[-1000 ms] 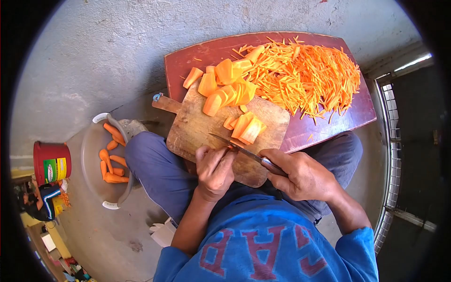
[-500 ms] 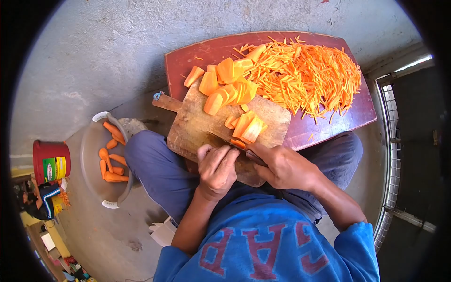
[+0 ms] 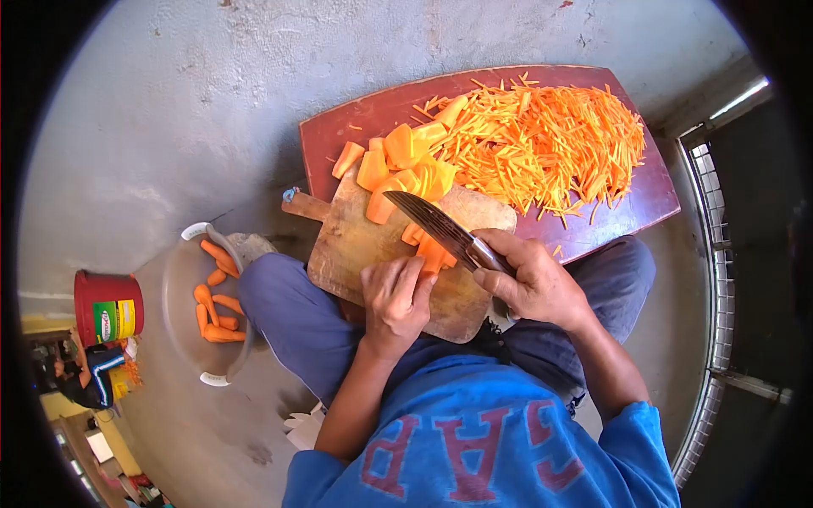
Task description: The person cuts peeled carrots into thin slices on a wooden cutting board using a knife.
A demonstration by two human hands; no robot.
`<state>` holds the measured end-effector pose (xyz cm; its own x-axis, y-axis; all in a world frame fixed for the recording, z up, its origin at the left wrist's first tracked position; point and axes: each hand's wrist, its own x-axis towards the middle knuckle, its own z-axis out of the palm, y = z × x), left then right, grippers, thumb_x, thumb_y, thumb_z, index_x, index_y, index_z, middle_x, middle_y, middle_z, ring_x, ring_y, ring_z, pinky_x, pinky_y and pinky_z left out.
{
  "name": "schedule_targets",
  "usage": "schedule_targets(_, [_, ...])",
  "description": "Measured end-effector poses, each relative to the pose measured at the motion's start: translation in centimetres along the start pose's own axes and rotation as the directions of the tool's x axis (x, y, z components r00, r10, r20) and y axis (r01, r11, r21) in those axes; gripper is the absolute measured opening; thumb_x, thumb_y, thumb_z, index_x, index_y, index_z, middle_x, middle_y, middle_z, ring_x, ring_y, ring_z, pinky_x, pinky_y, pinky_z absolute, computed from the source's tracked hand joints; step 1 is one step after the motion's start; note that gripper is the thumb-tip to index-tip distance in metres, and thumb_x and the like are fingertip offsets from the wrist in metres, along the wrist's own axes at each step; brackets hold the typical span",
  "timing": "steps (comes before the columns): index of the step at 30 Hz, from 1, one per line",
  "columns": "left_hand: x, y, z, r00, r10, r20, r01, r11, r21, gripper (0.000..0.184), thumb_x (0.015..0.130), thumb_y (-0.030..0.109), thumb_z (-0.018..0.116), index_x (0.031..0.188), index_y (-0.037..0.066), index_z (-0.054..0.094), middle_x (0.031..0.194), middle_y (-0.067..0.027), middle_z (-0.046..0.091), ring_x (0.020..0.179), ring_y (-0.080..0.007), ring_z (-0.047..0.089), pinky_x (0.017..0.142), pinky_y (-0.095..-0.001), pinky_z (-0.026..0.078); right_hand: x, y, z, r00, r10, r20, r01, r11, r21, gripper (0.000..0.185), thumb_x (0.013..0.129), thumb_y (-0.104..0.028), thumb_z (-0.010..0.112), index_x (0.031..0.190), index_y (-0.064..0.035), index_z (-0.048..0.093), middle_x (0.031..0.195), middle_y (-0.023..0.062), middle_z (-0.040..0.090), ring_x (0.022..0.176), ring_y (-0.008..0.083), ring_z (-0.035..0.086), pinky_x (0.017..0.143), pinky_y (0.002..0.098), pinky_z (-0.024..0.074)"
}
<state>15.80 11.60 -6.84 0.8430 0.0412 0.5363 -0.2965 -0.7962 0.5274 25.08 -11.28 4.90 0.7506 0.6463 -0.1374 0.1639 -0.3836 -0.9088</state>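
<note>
Where the left hand curls, carrot slices touch its fingertips

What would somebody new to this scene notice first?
Probably the big heap of carrot strips on the right side of the red table. Next, the dark-bladed knife in the right hand, above the wooden cutting board. Off to the left, carrots lie in a tub.

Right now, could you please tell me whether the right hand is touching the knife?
Touching: the head view shows the right hand gripping the knife by its handle.
</note>
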Motion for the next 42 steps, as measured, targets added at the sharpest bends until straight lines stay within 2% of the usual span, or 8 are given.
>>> schedule_targets(3, [0.3,-0.1,0.2,1.000,0.007,0.023,-0.007,1.000,0.017,0.045,0.091,0.013,0.092,0.131,0.001,0.076,0.119,-0.0154,0.076,0.107,-0.0364,0.071,0.099,-0.0500,0.052,-0.6,0.4,-0.4,0.999,0.024,-0.046,-0.024,1.000,0.003,0.043,0.101,-0.009,0.073,0.141,0.0040,0.066,0.098,0.0192,0.071,0.088,0.0308,0.069,0.086,0.0452,0.0585])
schedule_targets(10, [1.5,0.9,0.4,0.956,-0.136,0.259,0.088,0.978,0.187,0.088,0.092,0.043,0.092,0.162,0.004,0.058,0.151,-0.0241,0.059,0.135,-0.0443,0.057,0.113,-0.0585,0.043,-4.7,3.5,0.4,0.948,0.253,-0.193,-0.179,0.925,0.334,0.047,0.106,-0.005,0.066,0.152,0.0024,0.060,0.093,0.0040,0.069,0.061,0.0075,0.057,0.055,0.0286,0.0464])
schedule_targets(18, [2.8,0.6,2.1,0.899,-0.199,0.391,0.089,0.955,0.282,0.081,0.109,0.041,0.073,0.176,0.010,0.040,0.165,-0.0279,0.046,0.139,-0.0490,0.048,0.114,-0.0640,0.035,-6.8,4.0,3.8,0.930,0.315,-0.190,-0.157,0.806,0.571,0.054,0.108,-0.005,0.062,0.159,0.0033,0.048,0.087,0.0018,0.060,0.061,0.0086,0.057,0.054,0.0279,0.0471])
schedule_targets(22, [3.4,-1.4,3.0,0.921,-0.132,0.367,0.001,0.941,0.338,0.083,0.108,0.037,0.076,0.178,0.012,0.039,0.167,-0.0262,0.044,0.135,-0.0460,0.051,0.111,-0.0621,0.038,-4.3,3.7,3.7,0.951,0.308,-0.017,-0.237,0.766,0.597,0.061,0.110,-0.006,0.063,0.167,0.0027,0.043,0.089,0.0005,0.061,0.058,0.0081,0.057,0.052,0.0268,0.0469])
schedule_targets(28, [5.4,-4.0,2.8,0.930,-0.049,0.364,-0.095,0.925,0.368,0.084,0.104,0.039,0.081,0.176,0.017,0.043,0.162,-0.0239,0.046,0.135,-0.0441,0.050,0.115,-0.0612,0.035,-2.7,3.6,4.3,0.957,0.273,-0.102,-0.160,0.784,0.600,0.062,0.109,-0.008,0.063,0.167,0.0022,0.045,0.092,0.0031,0.062,0.060,0.0098,0.058,0.053,0.0286,0.0476])
schedule_targets(37, [8.0,-5.8,1.9,0.954,0.055,0.293,-0.158,0.927,0.340,0.098,0.093,0.059,0.086,0.176,0.023,0.047,0.159,-0.0190,0.045,0.138,-0.0423,0.044,0.117,-0.0616,0.033,-4.2,6.3,1.9,0.964,0.224,-0.141,-0.083,0.761,0.644,0.062,0.108,-0.004,0.067,0.166,0.0028,0.047,0.095,-0.0005,0.061,0.064,0.0066,0.055,0.057,0.0265,0.0462])
schedule_targets(41, [10.7,-6.3,0.1,0.971,0.026,0.239,-0.087,0.964,0.252,0.108,0.094,0.078,0.076,0.176,0.015,0.044,0.161,-0.0237,0.039,0.144,-0.0476,0.038,0.122,-0.0629,0.031,-4.1,7.3,1.7,0.973,0.186,-0.139,-0.034,0.706,0.707,0.062,0.108,-0.004,0.068,0.166,0.0033,0.048,0.097,-0.0006,0.063,0.062,0.0062,0.054,0.056,0.0260,0.0448])
schedule_targets(42, [11.4,-7.0,-0.3,0.974,-0.013,0.226,-0.054,0.955,0.291,0.102,0.101,0.079,0.067,0.173,0.011,0.048,0.160,-0.0225,0.044,0.147,-0.0442,0.039,0.123,-0.0615,0.031,-4.1,7.6,1.8,0.968,0.199,-0.153,-0.028,0.692,0.721,0.062,0.108,-0.004,0.068,0.166,0.0034,0.048,0.098,-0.0005,0.063,0.061,0.0061,0.054,0.055,0.0258,0.0444])
